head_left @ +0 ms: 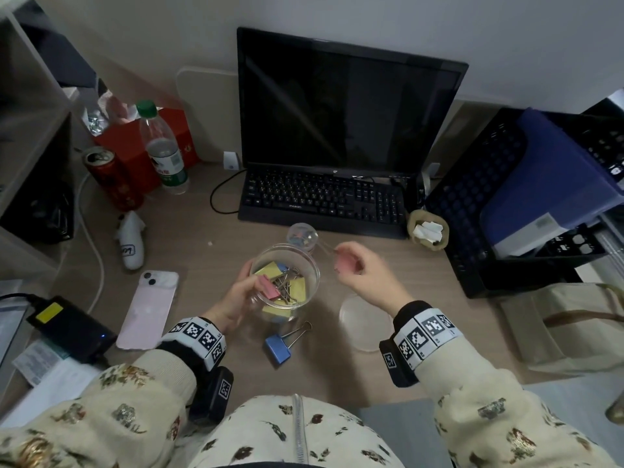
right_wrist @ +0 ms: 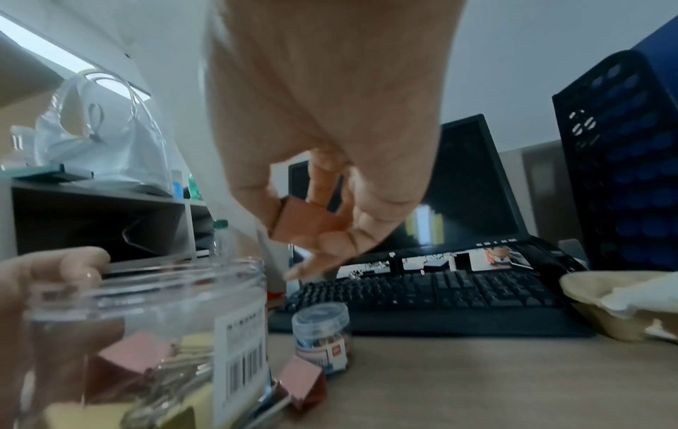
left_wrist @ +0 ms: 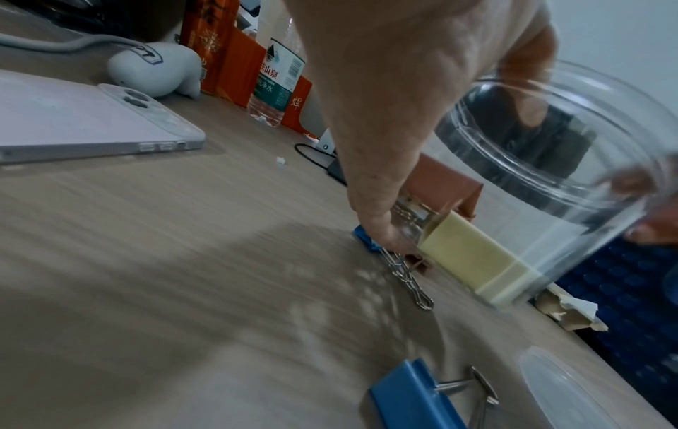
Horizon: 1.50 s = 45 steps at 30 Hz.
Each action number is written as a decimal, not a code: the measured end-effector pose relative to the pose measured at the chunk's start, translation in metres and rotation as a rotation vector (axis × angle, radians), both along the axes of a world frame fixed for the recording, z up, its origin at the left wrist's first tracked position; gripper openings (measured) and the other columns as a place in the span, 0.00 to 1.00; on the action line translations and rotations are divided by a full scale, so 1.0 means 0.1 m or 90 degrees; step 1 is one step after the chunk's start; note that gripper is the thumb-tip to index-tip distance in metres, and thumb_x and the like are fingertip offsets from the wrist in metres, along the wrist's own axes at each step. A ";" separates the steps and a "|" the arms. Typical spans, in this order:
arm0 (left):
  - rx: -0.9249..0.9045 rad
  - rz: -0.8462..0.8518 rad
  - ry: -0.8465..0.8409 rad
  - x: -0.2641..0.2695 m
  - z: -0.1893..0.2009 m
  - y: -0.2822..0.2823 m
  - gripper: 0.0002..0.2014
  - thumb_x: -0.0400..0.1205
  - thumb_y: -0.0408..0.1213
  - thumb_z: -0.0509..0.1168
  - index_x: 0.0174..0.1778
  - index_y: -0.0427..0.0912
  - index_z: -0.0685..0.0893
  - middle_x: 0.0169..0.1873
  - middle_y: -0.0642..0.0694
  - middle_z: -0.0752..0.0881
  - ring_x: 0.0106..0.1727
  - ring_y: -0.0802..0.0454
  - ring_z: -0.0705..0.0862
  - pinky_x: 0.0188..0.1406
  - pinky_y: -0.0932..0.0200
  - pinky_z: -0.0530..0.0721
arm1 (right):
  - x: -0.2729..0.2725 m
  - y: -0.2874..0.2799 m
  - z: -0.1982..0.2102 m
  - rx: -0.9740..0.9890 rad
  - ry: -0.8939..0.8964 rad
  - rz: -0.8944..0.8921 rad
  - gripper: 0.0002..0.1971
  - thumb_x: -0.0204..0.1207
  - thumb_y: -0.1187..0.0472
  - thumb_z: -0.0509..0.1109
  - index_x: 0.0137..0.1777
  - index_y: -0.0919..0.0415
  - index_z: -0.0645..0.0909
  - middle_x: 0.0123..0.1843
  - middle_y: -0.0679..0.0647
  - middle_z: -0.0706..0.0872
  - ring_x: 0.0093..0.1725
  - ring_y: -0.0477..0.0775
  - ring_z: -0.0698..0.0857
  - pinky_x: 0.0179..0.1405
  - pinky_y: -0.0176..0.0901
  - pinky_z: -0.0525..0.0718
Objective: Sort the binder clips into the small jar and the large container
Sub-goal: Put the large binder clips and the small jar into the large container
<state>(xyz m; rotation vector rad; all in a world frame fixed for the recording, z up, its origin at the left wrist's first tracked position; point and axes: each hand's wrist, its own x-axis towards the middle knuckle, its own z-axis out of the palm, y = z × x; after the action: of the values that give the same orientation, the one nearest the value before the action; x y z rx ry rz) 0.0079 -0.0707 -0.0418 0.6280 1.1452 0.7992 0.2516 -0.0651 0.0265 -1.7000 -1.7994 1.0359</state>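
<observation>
On the desk [head_left: 209, 332] in front of the keyboard [head_left: 324, 201], your items, placed against the large container [head_left: 304, 261]:

1. Large container: clear, lidless, a barcode label on its wall seen only from the right wrist. Your left hand [head_left: 236, 298] grips its left wall, fingers curled round the rim. Inside lie yellow, pink and blue binder clips with wire handles tangled together. The left wrist view shows the container tipped toward that camera.

2. Pink binder clip [head_left: 344, 263]: to the right of the container and above desk level, pinched between thumb and curled fingers of your right hand [head_left: 368, 275]. The right wrist view shows its body [right_wrist: 304, 222] clamped at the fingertips; the head view is blurred there.

3. Small jar [head_left: 302, 235]: just behind the container, toward the keyboard, upright. Only the right wrist view shows its printed label and small clips inside [right_wrist: 322, 333].

4. Blue binder clip [head_left: 278, 346]: loose on the desk just in front of the container, handles splayed, apart from both hands.

5. Another pink clip [right_wrist: 304, 377]: on the desk at the container's base, seen clearly only from the right wrist.

6. Clear lid [head_left: 366, 324]: flat on the desk, right of the container, below your right wrist.

7. Pink phone [head_left: 148, 309]: face down, left of the container.
</observation>
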 end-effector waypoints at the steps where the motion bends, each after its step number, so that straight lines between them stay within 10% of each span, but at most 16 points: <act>1: 0.009 -0.004 -0.003 0.02 0.01 0.01 0.47 0.46 0.42 0.69 0.67 0.39 0.75 0.47 0.43 0.84 0.44 0.49 0.84 0.38 0.56 0.81 | -0.04 0.00 0.06 0.013 0.019 0.035 0.20 0.72 0.66 0.71 0.62 0.48 0.79 0.57 0.44 0.82 0.49 0.36 0.79 0.45 0.26 0.73; 5: 0.042 -0.016 -0.013 0.09 0.09 0.02 0.33 0.55 0.33 0.62 0.61 0.49 0.75 0.47 0.45 0.81 0.43 0.50 0.81 0.35 0.58 0.80 | -0.18 0.05 0.16 0.039 -0.058 0.136 0.20 0.70 0.61 0.73 0.63 0.50 0.80 0.59 0.48 0.83 0.56 0.46 0.80 0.58 0.39 0.79; 10: 0.082 -0.073 0.005 0.09 0.11 0.01 0.41 0.57 0.30 0.58 0.72 0.42 0.71 0.56 0.43 0.81 0.49 0.51 0.82 0.35 0.64 0.83 | -0.25 0.12 0.21 0.052 -0.259 0.228 0.24 0.70 0.60 0.71 0.68 0.49 0.76 0.65 0.48 0.78 0.64 0.53 0.78 0.63 0.52 0.78; 22: 0.096 -0.094 -0.007 0.08 0.18 -0.02 0.39 0.56 0.26 0.55 0.69 0.34 0.71 0.50 0.40 0.80 0.44 0.52 0.81 0.32 0.69 0.82 | -0.44 0.16 0.28 0.232 -0.578 0.576 0.23 0.75 0.69 0.66 0.70 0.55 0.75 0.67 0.52 0.77 0.62 0.57 0.76 0.43 0.47 0.71; 26: 0.079 -0.099 -0.018 0.14 0.26 -0.05 0.33 0.54 0.24 0.54 0.60 0.37 0.74 0.33 0.43 0.84 0.26 0.60 0.84 0.21 0.71 0.78 | -0.59 0.16 0.16 0.349 -0.547 0.651 0.20 0.59 0.68 0.82 0.52 0.57 0.87 0.55 0.54 0.86 0.43 0.58 0.85 0.28 0.43 0.78; 29: 0.059 -0.100 -0.048 0.16 0.31 -0.09 0.33 0.55 0.24 0.53 0.60 0.36 0.74 0.26 0.46 0.85 0.21 0.60 0.82 0.17 0.70 0.76 | -0.68 0.18 0.00 0.380 -0.569 0.637 0.16 0.62 0.64 0.81 0.51 0.57 0.87 0.51 0.53 0.85 0.43 0.57 0.84 0.27 0.43 0.83; 32: 0.055 -0.079 -0.051 0.10 0.30 -0.09 0.37 0.56 0.25 0.54 0.67 0.33 0.71 0.39 0.41 0.81 0.25 0.61 0.84 0.21 0.69 0.78 | -0.68 0.18 -0.07 0.359 -0.585 0.564 0.16 0.56 0.59 0.85 0.44 0.54 0.87 0.44 0.51 0.84 0.37 0.53 0.84 0.22 0.41 0.78; 38: 0.042 -0.066 -0.023 0.04 0.26 -0.05 0.42 0.56 0.26 0.55 0.73 0.33 0.69 0.43 0.40 0.79 0.28 0.60 0.85 0.22 0.69 0.79 | -0.71 0.19 -0.10 0.214 -0.644 0.569 0.13 0.83 0.62 0.63 0.65 0.59 0.78 0.69 0.55 0.79 0.63 0.60 0.81 0.42 0.49 0.78; 45: 0.054 -0.110 0.025 0.01 0.28 0.02 0.41 0.57 0.30 0.57 0.73 0.36 0.70 0.51 0.41 0.81 0.42 0.51 0.83 0.27 0.67 0.82 | -0.88 0.14 -0.11 0.115 -0.701 0.429 0.16 0.80 0.63 0.64 0.68 0.60 0.71 0.58 0.54 0.87 0.56 0.60 0.86 0.39 0.46 0.72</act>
<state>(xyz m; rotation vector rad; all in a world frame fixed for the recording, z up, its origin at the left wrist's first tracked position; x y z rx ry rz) 0.0093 -0.0691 -0.0139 0.8052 1.0803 0.6918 0.1635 -0.0506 0.0152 -1.6877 -3.1632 -0.0047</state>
